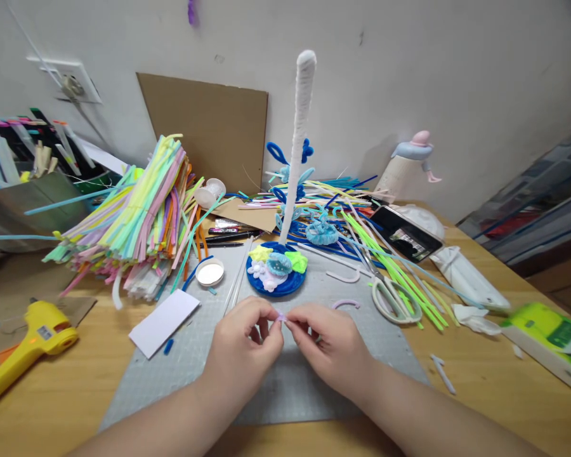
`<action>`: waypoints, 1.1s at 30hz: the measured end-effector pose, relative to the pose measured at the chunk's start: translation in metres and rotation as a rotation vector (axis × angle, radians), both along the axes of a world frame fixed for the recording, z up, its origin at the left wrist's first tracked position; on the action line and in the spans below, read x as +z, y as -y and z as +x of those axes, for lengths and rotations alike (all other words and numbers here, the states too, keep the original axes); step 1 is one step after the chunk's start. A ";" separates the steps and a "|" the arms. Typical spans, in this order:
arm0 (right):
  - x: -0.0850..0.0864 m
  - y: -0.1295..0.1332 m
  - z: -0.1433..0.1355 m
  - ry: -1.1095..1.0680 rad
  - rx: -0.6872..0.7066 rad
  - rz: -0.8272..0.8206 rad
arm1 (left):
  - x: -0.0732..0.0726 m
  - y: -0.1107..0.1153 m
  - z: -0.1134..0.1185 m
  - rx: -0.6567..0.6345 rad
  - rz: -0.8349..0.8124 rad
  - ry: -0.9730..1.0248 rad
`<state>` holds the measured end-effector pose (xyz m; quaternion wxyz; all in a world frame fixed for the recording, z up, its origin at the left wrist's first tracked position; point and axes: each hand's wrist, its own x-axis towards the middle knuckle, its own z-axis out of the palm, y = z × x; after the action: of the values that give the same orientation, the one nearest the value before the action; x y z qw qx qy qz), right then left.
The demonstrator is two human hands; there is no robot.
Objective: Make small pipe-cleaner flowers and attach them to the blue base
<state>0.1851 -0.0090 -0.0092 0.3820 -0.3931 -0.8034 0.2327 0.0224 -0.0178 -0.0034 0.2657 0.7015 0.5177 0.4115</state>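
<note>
Both hands meet over the cutting mat [285,393]. Between the thumb and forefinger of my left hand [247,339] is one end of a short lilac piece of pipe cleaner [281,317]. My right hand [330,346] pinches the same piece from the other side; the fingers cover most of it. Just beyond stands a round blue base [276,289] bearing yellow, green, white and blue fuzzy shapes. From it rises a tall white wrapped stem [301,127], with blue loops beside it. Two curved lilac pipe cleaner pieces [346,303] lie right of the base.
Scissors [394,298] rest on green pipe cleaners at the right, near a phone [406,233]. A large bundle of pipe cleaners [143,216] fills the left back. A yellow glue gun [33,343] lies far left. White card [164,322] and a small dish [210,272] sit closer in.
</note>
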 end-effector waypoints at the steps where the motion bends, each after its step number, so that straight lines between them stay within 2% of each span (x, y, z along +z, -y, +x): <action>1: 0.001 -0.002 0.001 -0.005 0.031 -0.037 | 0.001 -0.001 0.000 -0.024 -0.002 0.000; 4: 0.002 -0.009 0.005 -0.007 0.120 -0.158 | 0.002 -0.003 -0.001 -0.090 -0.034 0.001; 6: 0.003 -0.012 0.007 0.011 0.127 -0.185 | 0.002 -0.004 -0.001 -0.094 -0.068 0.000; 12: 0.004 -0.011 0.010 0.136 0.122 -0.064 | 0.002 -0.002 -0.001 -0.090 -0.139 -0.004; 18: 0.003 -0.015 0.012 0.104 0.184 -0.156 | 0.004 -0.006 0.000 -0.125 -0.355 0.152; 21: 0.003 -0.016 0.013 0.097 0.185 -0.145 | 0.001 -0.008 0.000 -0.131 -0.440 0.230; 27: 0.002 -0.011 0.011 0.201 0.138 -0.031 | -0.004 -0.006 -0.001 -0.093 -0.345 0.126; 30: 0.003 -0.005 0.008 0.214 0.080 0.036 | -0.002 -0.002 0.000 -0.057 -0.212 0.052; 33: 0.004 0.001 0.003 0.141 0.040 -0.024 | 0.000 0.002 0.001 -0.046 -0.063 0.003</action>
<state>0.1882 -0.0100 -0.0052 0.3149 -0.3968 -0.8332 0.2217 0.0232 -0.0195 -0.0036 0.2981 0.7039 0.5136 0.3898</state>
